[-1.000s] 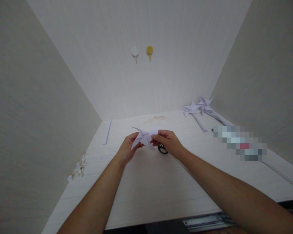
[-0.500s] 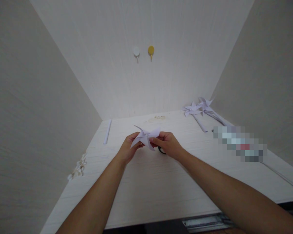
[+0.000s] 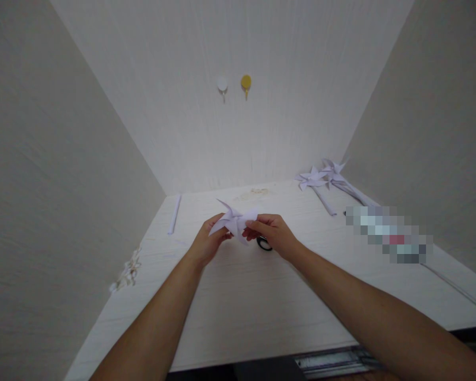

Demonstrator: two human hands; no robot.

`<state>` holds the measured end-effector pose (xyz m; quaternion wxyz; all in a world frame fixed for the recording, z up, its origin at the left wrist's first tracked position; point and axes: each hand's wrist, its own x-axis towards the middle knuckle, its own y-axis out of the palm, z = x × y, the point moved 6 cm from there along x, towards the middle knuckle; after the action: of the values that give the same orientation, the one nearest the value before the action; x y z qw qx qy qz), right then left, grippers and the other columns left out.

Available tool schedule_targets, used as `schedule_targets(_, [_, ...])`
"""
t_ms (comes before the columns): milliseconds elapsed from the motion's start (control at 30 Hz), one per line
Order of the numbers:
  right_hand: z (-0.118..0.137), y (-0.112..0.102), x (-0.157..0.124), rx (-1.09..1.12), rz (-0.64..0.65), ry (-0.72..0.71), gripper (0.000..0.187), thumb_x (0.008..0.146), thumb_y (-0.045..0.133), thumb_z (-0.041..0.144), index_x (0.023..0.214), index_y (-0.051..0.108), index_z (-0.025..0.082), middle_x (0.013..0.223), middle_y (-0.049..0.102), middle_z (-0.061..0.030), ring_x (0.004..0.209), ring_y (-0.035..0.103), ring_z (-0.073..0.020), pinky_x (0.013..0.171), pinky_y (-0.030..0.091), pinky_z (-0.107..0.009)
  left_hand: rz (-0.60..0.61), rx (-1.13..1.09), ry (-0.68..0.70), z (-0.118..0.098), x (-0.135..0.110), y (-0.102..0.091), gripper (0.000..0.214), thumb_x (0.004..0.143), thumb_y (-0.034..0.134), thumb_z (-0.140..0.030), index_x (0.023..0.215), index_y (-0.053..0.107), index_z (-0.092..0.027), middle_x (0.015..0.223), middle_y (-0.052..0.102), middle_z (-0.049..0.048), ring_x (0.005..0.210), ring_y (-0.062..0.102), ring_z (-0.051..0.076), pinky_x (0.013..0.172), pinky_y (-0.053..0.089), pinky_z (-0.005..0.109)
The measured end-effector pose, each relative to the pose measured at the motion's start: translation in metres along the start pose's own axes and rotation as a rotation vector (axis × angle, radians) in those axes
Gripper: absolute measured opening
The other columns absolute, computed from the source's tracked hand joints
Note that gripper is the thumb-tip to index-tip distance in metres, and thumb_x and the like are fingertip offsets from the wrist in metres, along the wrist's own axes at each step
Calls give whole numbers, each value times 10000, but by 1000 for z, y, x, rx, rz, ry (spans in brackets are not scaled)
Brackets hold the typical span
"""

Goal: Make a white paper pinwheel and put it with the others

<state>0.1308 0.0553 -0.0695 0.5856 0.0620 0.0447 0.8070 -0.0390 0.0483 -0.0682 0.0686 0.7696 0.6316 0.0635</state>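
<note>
Pinwheel of folded white paper [image 3: 235, 219] sits between the person's two bare hands, raised over the white, faintly grained tabletop [image 3: 226, 307], its centre facing up and its pointed blades spreading to both sides. The left hand [image 3: 207, 244] is at its left side, fingers curled inward underneath; one blade lies across these fingers and hides part of them, so how tightly they close cannot be told, though the hand supports that side. The right hand [image 3: 273, 233] is at the opposite side, nearly closed, thumb on top of the right blade and fingers bent below, pinching the paper. The centre of the pinwheel lies in the gap between the hands, slightly closer to the left one.

Just below the right hand, partly covered by it, a black ring-shaped loop [image 3: 266, 249] rests on the tabletop. Well apart to the left lies a slim rolled white paper stick [image 3: 174, 214]; to the right, near the wall, are two white paper pinwheels on rolled stems [image 3: 312, 178].
</note>
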Motion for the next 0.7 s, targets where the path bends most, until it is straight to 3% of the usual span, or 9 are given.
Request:
schedule_targets(233, [1,2,-1,37,-12,46,372,678,905,506,766,787,165,798,810,-91,630,696,-165,636,514,-310,7,47,-4,2,2,1,329,738,844,-368,987,791,-159,902,737,69,818,645,200,765,490,317])
schedule_targets(467, [-1,-10,4,41,-134,26,304,635,934,426,811,817,206,694,751,-11,631,643,-148,639,485,-295,24,115,8,6,5,-2,141,712,819,-250,818,777,-168,777,715,27,783,642,197,754,494,308])
schedule_targets(700, [-2,-6,3,86,-70,89,274,611,933,392,795,848,207,709,778,-14,613,620,-143,617,440,-292,88,100,1,13,6,2,245,718,852,-361,863,805,-170,848,781,65,864,716,250,840,545,365])
